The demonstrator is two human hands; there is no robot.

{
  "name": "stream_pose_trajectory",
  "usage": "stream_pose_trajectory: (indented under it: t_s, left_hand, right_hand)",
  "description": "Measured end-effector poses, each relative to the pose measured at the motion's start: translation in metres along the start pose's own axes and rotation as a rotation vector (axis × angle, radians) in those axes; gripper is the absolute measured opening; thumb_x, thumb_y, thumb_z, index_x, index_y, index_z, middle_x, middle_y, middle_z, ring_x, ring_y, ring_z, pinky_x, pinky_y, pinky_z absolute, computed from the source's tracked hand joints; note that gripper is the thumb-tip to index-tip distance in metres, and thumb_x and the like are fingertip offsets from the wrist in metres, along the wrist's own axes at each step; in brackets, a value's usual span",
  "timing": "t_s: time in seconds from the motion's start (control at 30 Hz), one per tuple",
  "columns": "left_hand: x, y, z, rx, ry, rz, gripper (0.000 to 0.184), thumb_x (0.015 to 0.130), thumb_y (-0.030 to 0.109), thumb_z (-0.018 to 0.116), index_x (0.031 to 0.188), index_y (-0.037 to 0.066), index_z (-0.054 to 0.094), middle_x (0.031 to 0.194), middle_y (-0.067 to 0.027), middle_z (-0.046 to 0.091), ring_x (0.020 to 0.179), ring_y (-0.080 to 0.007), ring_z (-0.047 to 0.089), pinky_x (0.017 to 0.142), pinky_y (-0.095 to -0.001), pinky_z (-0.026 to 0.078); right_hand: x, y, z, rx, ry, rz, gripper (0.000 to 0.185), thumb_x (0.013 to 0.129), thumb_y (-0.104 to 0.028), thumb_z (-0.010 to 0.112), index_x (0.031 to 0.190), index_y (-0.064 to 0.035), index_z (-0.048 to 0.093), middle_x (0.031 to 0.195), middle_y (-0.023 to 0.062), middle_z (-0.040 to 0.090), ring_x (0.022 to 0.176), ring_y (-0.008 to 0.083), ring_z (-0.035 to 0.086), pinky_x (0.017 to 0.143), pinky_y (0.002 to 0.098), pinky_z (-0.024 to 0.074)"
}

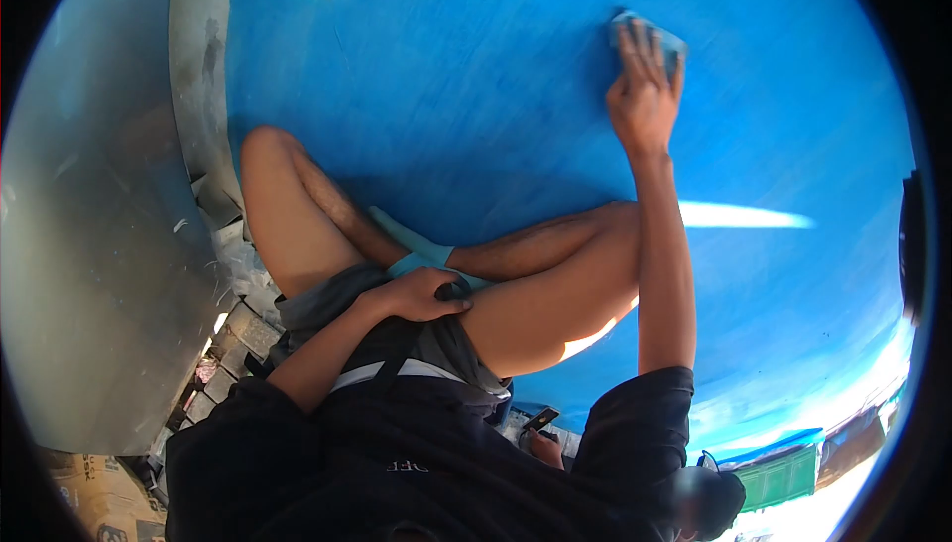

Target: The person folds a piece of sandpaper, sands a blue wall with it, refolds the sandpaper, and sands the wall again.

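At the upper right, my right hand (pixel 647 96) presses a flat blue-grey pad (pixel 674 43) against the large blue surface (pixel 476 76), its fingers spread over the pad's top. My left hand (pixel 421 296) rests in my lap by my thigh, its fingers curled round a small dark object (pixel 453 290), mostly hidden by the hand. My bare legs are crossed on the blue surface, with light blue socks (pixel 421 244) on my feet.
A grey metal panel (pixel 99 195) curves along the left, beside a concrete edge (pixel 203 66) and grey bricks (pixel 248 329). Another person (pixel 706 502) is at the lower right. A hand (pixel 545 448) near a phone (pixel 543 420) shows behind me. Printed cardboard (pixel 99 492) lies bottom left.
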State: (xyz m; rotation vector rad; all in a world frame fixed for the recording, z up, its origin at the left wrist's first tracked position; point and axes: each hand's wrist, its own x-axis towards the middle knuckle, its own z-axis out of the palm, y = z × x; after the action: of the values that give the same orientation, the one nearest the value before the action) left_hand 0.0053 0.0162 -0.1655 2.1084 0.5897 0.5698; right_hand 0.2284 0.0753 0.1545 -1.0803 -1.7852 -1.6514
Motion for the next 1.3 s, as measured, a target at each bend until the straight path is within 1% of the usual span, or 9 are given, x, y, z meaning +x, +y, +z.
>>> stream_pose_trajectory:
  t_s: [0.07, 0.2, 0.43, 0.57, 0.8, 0.97, 1.07, 1.2, 1.3]
  left_hand:
    - [0.000, 0.000, -0.002, -0.011, 0.005, 0.004, 0.062, 0.092, 0.049, 0.069, 0.121, -0.006, 0.064, 0.114, -0.0251, 0.069, 0.108, -0.0334, 0.067, 0.091, -0.0399, 0.053]
    - [0.001, -0.003, 0.001, -0.036, 0.008, 0.036, 0.062, 0.092, 0.048, 0.068, 0.120, -0.006, 0.064, 0.114, -0.0250, 0.069, 0.108, -0.0333, 0.067, 0.092, -0.0400, 0.052]
    - [-0.001, -0.002, 0.001, -0.062, 0.015, 0.045, 0.061, 0.091, 0.050, 0.067, 0.118, -0.005, 0.065, 0.111, -0.0245, 0.069, 0.104, -0.0359, 0.067, 0.089, -0.0413, 0.052]
    - [0.003, -0.007, 0.004, -0.028, 0.010, 0.038, 0.063, 0.091, 0.049, 0.068, 0.120, -0.007, 0.064, 0.114, -0.0251, 0.069, 0.108, -0.0337, 0.067, 0.092, -0.0396, 0.052]
    - [-0.003, 0.009, -0.007, -0.038, -0.044, -0.045, 0.065, 0.090, 0.052, 0.067, 0.122, -0.004, 0.064, 0.115, -0.0253, 0.068, 0.107, -0.0366, 0.067, 0.092, -0.0411, 0.053]
    - [0.003, -0.007, 0.005, -0.036, 0.000, 0.019, 0.064, 0.090, 0.052, 0.067, 0.122, -0.004, 0.064, 0.114, -0.0250, 0.069, 0.106, -0.0367, 0.067, 0.091, -0.0409, 0.053]
    - [0.001, -0.003, 0.000, -0.018, 0.003, 0.017, 0.064, 0.090, 0.052, 0.067, 0.122, -0.004, 0.064, 0.114, -0.0250, 0.069, 0.106, -0.0371, 0.067, 0.091, -0.0409, 0.053]
    - [0.000, -0.001, 0.001, -0.057, 0.014, 0.049, 0.060, 0.091, 0.049, 0.069, 0.119, -0.004, 0.065, 0.110, -0.0246, 0.070, 0.100, -0.0324, 0.070, 0.087, -0.0390, 0.054]
    - [0.002, -0.005, 0.004, -0.015, 0.027, 0.053, 0.059, 0.092, 0.048, 0.069, 0.119, -0.005, 0.065, 0.111, -0.0246, 0.070, 0.100, -0.0319, 0.070, 0.087, -0.0390, 0.054]
  right_hand:
    - [0.002, 0.007, 0.007, -0.023, 0.085, 0.149, 0.059, 0.082, 0.001, 0.053, 0.139, -0.0135, 0.060, 0.147, 0.0039, 0.056, 0.140, 0.0257, 0.048, 0.121, 0.0543, 0.0247]
    - [-0.008, -0.008, -0.006, 0.077, -0.099, -0.109, 0.061, 0.081, 0.002, 0.054, 0.140, -0.0141, 0.060, 0.147, 0.0029, 0.056, 0.140, 0.0244, 0.048, 0.121, 0.0543, 0.0247]
    - [0.002, 0.000, 0.000, 0.010, 0.060, 0.069, 0.059, 0.083, 0.002, 0.053, 0.139, -0.0150, 0.060, 0.145, 0.0028, 0.057, 0.139, 0.0254, 0.049, 0.120, 0.0550, 0.0259]
    - [-0.008, -0.009, -0.006, 0.089, -0.101, -0.122, 0.058, 0.084, 0.002, 0.052, 0.139, -0.0148, 0.060, 0.145, 0.0050, 0.058, 0.138, 0.0263, 0.050, 0.120, 0.0556, 0.0259]
    - [0.002, -0.002, 0.001, 0.014, 0.051, 0.065, 0.059, 0.083, 0.003, 0.051, 0.138, -0.0153, 0.061, 0.143, 0.0037, 0.059, 0.137, 0.0251, 0.051, 0.121, 0.0542, 0.0251]
    - [-0.003, -0.003, -0.006, 0.051, -0.095, -0.100, 0.057, 0.083, 0.002, 0.053, 0.138, -0.0133, 0.061, 0.143, 0.0065, 0.059, 0.138, 0.0287, 0.050, 0.120, 0.0546, 0.0256]
    - [0.006, 0.022, 0.008, -0.086, 0.207, 0.267, 0.059, 0.080, 0.001, 0.055, 0.138, -0.0126, 0.061, 0.144, 0.0060, 0.059, 0.138, 0.0287, 0.050, 0.121, 0.0544, 0.0226]
    - [-0.005, 0.010, -0.006, -0.001, -0.018, -0.036, 0.058, 0.082, 0.000, 0.054, 0.138, -0.0139, 0.061, 0.145, 0.0038, 0.058, 0.138, 0.0276, 0.050, 0.120, 0.0544, 0.0246]
    - [-0.004, 0.009, -0.003, -0.013, 0.002, 0.012, 0.057, 0.083, 0.000, 0.054, 0.138, -0.0140, 0.061, 0.145, 0.0032, 0.058, 0.138, 0.0272, 0.050, 0.120, 0.0545, 0.0261]
